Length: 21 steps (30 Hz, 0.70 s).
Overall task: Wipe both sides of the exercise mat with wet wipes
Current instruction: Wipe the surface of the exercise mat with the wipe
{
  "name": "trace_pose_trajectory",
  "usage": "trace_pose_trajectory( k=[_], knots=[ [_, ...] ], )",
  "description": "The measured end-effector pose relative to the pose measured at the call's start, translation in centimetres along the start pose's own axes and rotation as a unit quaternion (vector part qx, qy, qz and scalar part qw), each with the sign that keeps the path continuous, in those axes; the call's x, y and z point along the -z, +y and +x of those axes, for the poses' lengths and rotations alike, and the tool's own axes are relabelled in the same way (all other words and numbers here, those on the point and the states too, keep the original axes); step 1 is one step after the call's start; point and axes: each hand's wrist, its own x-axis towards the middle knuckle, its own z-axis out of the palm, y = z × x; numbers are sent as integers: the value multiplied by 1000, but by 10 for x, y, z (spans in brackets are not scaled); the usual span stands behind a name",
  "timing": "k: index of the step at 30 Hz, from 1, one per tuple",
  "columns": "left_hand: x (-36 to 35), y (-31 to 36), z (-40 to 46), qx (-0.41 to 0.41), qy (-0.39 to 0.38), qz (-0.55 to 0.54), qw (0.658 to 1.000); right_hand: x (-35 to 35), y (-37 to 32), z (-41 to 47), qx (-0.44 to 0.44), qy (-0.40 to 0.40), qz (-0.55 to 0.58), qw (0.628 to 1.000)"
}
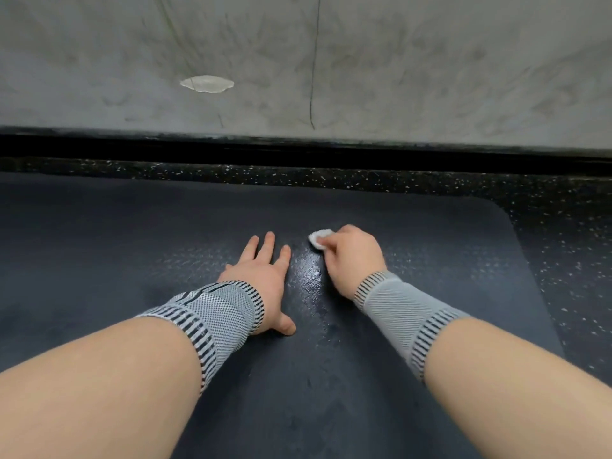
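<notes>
A dark blue-grey exercise mat (132, 233) lies flat on the floor and fills most of the lower view; its rounded far right corner shows. My left hand (261, 276) rests flat on the mat with fingers straight and spread. My right hand (351, 256) grips a crumpled white wet wipe (319, 238) and holds it down on the mat just right of the left hand. A wet, shiny streak (311, 286) runs between my hands toward me. Both wrists wear grey knitted sleeves.
Black speckled rubber floor (563, 233) borders the mat on the far side and the right. A black skirting strip (298, 154) runs along the base of a scuffed grey wall (430, 61), which carries a pale patch (207, 83).
</notes>
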Motion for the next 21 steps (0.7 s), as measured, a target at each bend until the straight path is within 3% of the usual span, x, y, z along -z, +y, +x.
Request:
trace_pose_trajectory(
  k=[2, 5, 6, 8, 16, 19, 21],
  knots=[
    [0, 0, 0, 2, 0, -1, 1000, 16, 20, 11, -45, 35, 23, 998],
    [1, 0, 0, 2, -7, -4, 1000, 43, 62, 39, -296, 136, 68, 943],
    [1, 0, 0, 3, -8, -2, 1000, 47, 65, 44, -352, 135, 64, 924],
    [1, 1, 0, 4, -8, -1, 1000, 44, 54, 53, -376, 113, 66, 917],
    [0, 0, 0, 2, -2, -4, 1000, 18, -9, 67, -219, 50, 14, 974],
    [0, -1, 0, 0, 3, -4, 1000, 20, -12, 61, -110, -9, -25, 994],
    [-1, -1, 0, -1, 3, -2, 1000, 17, -13, 50, 13, -59, -43, 997]
  ],
)
